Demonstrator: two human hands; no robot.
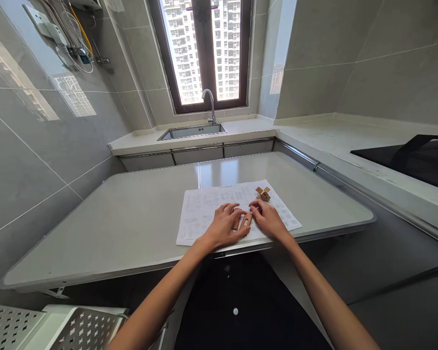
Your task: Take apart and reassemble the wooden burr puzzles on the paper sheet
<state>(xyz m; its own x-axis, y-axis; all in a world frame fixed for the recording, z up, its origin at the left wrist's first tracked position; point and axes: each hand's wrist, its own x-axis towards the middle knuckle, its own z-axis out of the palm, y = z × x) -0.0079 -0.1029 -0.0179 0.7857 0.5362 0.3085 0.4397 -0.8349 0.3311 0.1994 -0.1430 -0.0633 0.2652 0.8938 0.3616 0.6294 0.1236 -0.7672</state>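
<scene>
My left hand (226,224) rests over the paper sheet, its thumb and forefinger bracketing two small wooden puzzle pieces. The slotted wooden piece (243,224) has an oblong hole and lies tilted. Beside it, partly under my left fingers, is the other wooden piece (236,223). My right hand (268,221) is just to the right, fingers bent and drawn together by the slotted piece's upper end; what they pinch, if anything, is hidden. Beyond the right hand, a cross-shaped cluster of interlocked wooden pieces (263,194) sits on the printed paper sheet (197,214).
The sheet lies near the front edge of a pale folding table (138,214). Behind are a counter (248,125), a sink (193,131) and a faucet (211,104) below a window. A black appliance (416,158) stands on the right counter. A perforated white rack (83,325) is low at left.
</scene>
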